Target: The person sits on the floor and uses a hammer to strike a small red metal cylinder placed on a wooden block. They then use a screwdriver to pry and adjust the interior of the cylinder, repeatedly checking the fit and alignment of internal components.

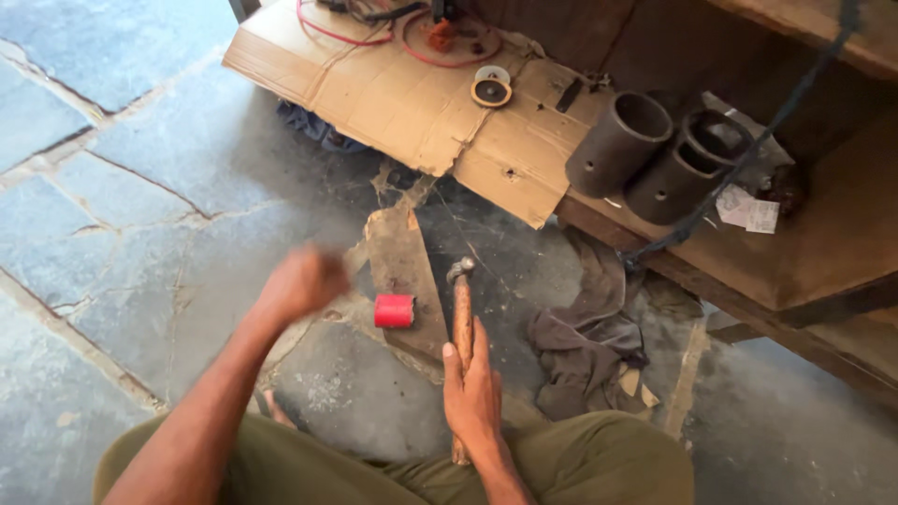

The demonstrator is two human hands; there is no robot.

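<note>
Gripping hammer (462, 323) handle, right hand (472, 393) closed; left hand (301, 282) blurred, grip unclear.

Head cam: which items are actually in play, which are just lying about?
In play: hammer in right hand; red cylinder on wooden block, near left hand.
Lying about: two dark pipe sections, tape roll, cardboard, rag.

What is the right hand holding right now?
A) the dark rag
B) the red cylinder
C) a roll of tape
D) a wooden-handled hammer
D: the right hand is wrapped around the wooden handle of the hammer, whose metal head points away over the wooden block; the red cylinder lies free on that block near the blurred left hand.
</note>
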